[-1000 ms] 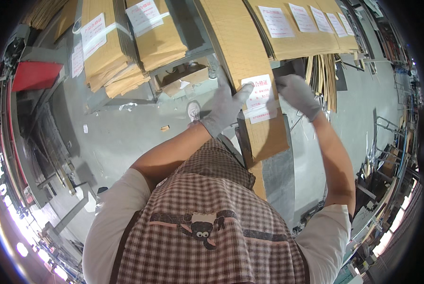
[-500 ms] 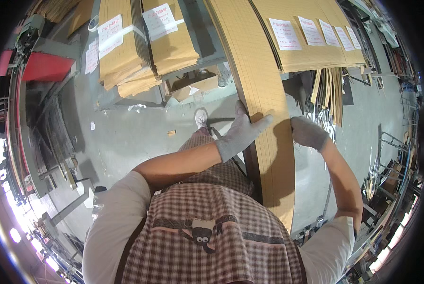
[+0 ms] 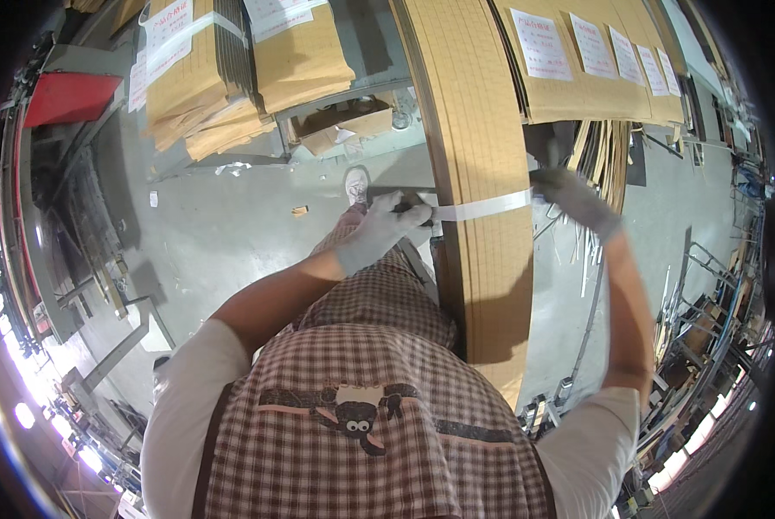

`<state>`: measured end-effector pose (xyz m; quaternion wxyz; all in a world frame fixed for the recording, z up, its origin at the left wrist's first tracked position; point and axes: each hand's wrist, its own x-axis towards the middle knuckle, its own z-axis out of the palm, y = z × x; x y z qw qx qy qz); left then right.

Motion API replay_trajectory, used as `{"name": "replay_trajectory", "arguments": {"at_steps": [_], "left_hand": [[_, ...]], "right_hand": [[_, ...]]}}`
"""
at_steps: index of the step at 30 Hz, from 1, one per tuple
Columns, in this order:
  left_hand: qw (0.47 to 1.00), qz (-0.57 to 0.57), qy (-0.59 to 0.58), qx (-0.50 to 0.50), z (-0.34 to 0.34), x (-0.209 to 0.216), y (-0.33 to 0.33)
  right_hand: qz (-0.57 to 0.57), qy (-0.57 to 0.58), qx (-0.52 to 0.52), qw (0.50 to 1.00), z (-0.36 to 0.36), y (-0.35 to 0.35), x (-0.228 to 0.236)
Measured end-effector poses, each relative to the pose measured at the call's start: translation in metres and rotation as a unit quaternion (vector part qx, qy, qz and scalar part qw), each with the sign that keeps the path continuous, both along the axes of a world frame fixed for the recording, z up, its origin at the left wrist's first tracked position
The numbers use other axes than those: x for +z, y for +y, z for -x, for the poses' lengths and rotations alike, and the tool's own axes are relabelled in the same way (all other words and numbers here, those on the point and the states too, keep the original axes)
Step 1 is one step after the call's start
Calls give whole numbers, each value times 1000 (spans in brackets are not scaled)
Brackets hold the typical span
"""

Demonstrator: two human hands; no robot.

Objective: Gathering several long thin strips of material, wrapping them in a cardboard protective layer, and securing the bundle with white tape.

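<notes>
A long stack of tan boards runs lengthwise in front of me, its near end reaching my apron. Across its top lies a flat white strap. On the left side of the stack, my gloved left hand is closed, fingertips pinching at the strap's left end. Beyond the right edge my gloved right hand is curled at the strap's other end; its fingers are shadowed and slightly blurred.
Bundles of tan boards with white labels stand at the back left. More labelled boards lie at the back right, above hanging thin strips. A cardboard box sits low behind; a red panel is far left.
A white strap now spans the stack where none showed before. My left hand has left the stack's top and moved left and down; my right hand has shifted slightly up and outward.
</notes>
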<state>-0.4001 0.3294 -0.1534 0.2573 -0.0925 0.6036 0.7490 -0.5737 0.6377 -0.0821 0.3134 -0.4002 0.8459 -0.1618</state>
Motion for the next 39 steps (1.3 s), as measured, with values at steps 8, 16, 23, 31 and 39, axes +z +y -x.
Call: {"name": "replay_trajectory", "arguments": {"at_steps": [8,16,23,31,39], "left_hand": [[975,-130,71,-166,36,-110,28],[999,-11,-36,-40,7,24,-43],[948,119,267,-125,54,99,38],[839,355,405,-68,54,70,57],[969,-140,57,194,57,46,51]], "right_hand": [[221,-166,-405,871,-58,-50,-23],[115,214,-212,947,-111,-122,32],[340,-180,-229,894,-68,-79,84],[-80,206,-106,969,-51,-58,68],[115,-50,-233,964,-24,-68,20]]}}
